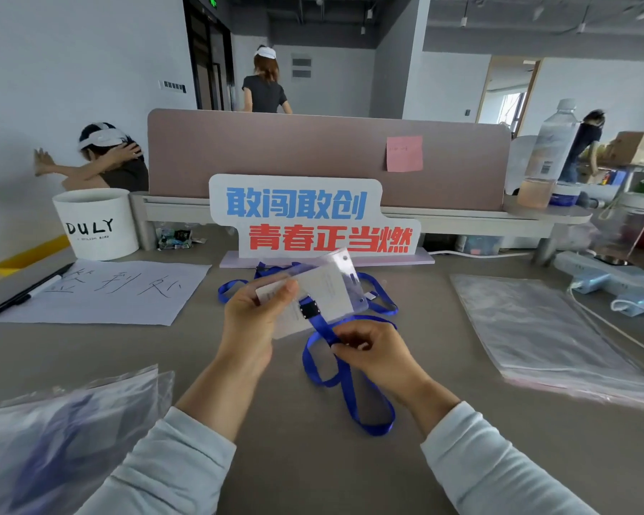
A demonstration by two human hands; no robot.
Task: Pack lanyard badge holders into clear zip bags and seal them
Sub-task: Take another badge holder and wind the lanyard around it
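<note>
A clear badge holder (326, 288) with a white card inside is lifted above the desk, and my left hand (255, 310) grips its left end. Its blue lanyard (350, 388) hangs from a black clip and loops down onto the desk. My right hand (369, 351) pinches the strap just below the clip. Another blue lanyard (382, 299) lies on the desk behind the holder. A stack of clear zip bags (547, 336) lies at the right. Filled bags with blue lanyards inside (64, 429) lie at the near left.
A printed sign (305, 217) stands behind the holder against a pink divider (313, 154). At the left are a white cup (97, 223), a written sheet (105, 291) and a pen (30, 289). Bottles, a power strip (606, 276) and cables crowd the right. People are in the background.
</note>
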